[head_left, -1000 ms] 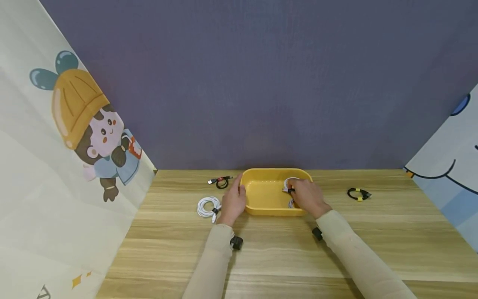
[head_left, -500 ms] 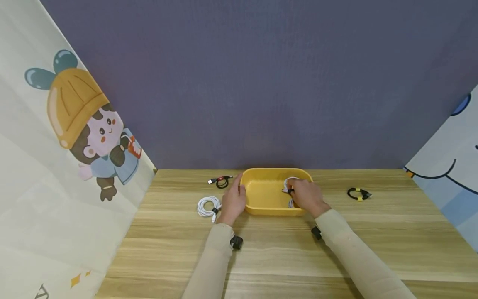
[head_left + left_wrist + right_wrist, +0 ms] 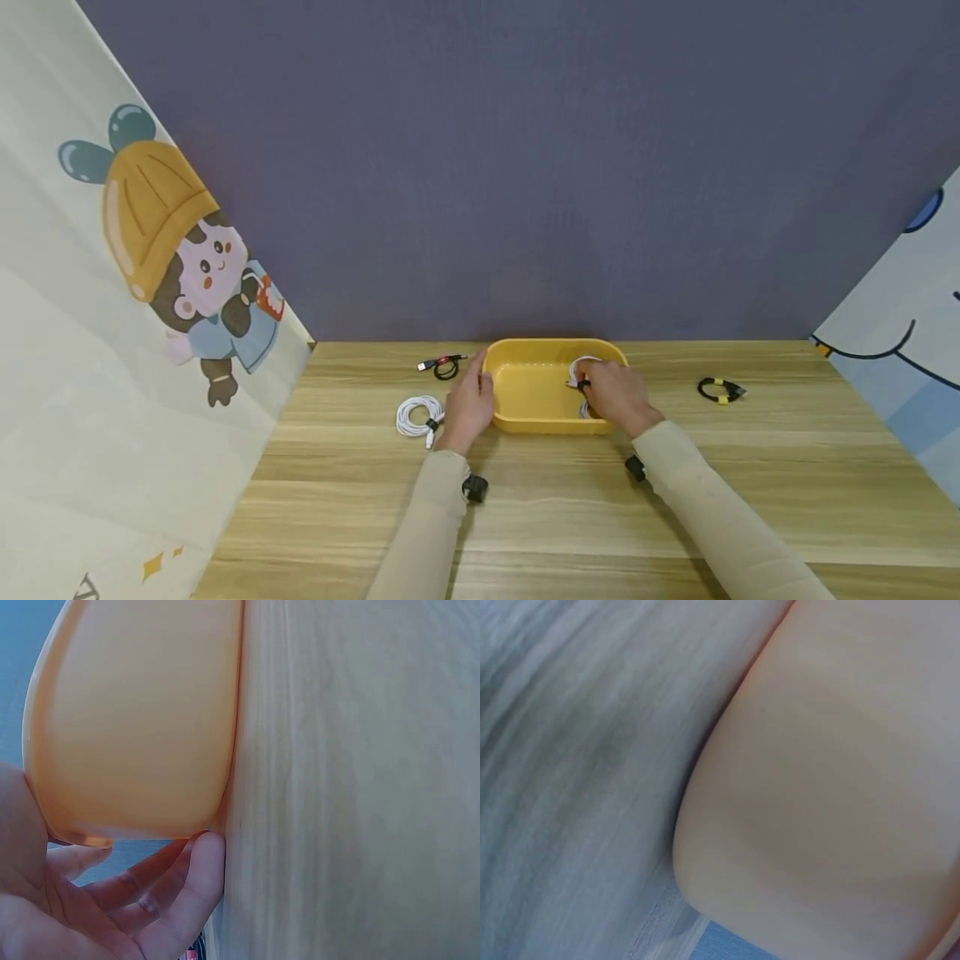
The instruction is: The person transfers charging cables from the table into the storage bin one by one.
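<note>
Head view: left hand (image 3: 468, 408) open against yellow tray (image 3: 528, 392), right hand (image 3: 615, 396) pinching white cable (image 3: 579, 369).

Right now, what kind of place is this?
Probably a set-up work corner, not a lived-in room: a wooden table walled by a plain purple backdrop and cartoon sheets, with a yellow tray and coiled cables.

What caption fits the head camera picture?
Left hand steadies a yellow tray while right hand holds a white cable inside.
</note>
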Demonstrator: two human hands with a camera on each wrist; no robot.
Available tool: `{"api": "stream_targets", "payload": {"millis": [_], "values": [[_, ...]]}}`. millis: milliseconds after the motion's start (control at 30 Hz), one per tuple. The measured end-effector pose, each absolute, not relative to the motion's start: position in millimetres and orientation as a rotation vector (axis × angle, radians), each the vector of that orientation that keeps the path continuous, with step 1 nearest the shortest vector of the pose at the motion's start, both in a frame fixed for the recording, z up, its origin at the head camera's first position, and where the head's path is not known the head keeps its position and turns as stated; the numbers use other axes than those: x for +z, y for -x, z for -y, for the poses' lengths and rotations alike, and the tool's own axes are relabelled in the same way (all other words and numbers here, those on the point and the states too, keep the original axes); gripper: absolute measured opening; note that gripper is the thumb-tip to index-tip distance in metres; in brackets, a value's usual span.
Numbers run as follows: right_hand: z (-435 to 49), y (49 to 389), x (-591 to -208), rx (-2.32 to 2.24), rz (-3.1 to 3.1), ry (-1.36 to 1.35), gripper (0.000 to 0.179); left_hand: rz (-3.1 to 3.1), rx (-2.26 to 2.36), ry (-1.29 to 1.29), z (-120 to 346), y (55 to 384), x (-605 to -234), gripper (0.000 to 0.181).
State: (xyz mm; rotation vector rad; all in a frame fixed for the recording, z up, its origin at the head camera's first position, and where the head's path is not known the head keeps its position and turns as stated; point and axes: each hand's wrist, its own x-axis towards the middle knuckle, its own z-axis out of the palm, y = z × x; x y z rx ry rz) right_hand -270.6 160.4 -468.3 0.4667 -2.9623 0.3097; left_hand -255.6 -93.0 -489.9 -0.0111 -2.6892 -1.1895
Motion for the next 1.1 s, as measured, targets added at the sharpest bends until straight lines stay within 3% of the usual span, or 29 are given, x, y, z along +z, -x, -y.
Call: {"api": "stream_targets", "payload": {"millis": [633, 1100], "values": [[-176, 259, -460, 0.629, 2.674, -0.566, 0.011, 2.672, -1.175, 0.04, 93, 255, -488, 0.045], [-216, 245, -459, 0.737, 2.442, -0.353, 0.015, 2.678, -1.185, 0.009, 93, 255, -489, 0.046]]}}
